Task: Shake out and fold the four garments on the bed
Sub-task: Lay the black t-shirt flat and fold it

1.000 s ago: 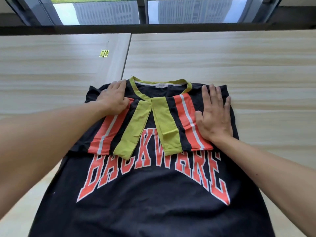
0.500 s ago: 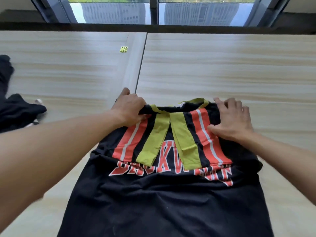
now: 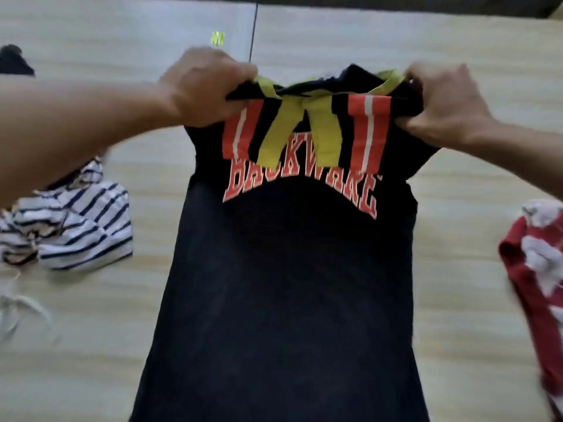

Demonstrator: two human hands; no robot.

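The black shirt is on the bed, sleeves tucked in, only part folded. The left hand and right hand pinch its top corners with curled fingers. The striped shirt and red shirt lie crumpled, not folded yet.

matt cloth jersey, wood-grain bed surface

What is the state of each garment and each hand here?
black T-shirt: sleeves folded inward, top edge gripped.
left hand: grips its top left corner.
right hand: grips its top right corner.
striped garment: crumpled, unfolded.
red garment: crumpled, unfolded.
dark garment: bunched, partly out of frame.
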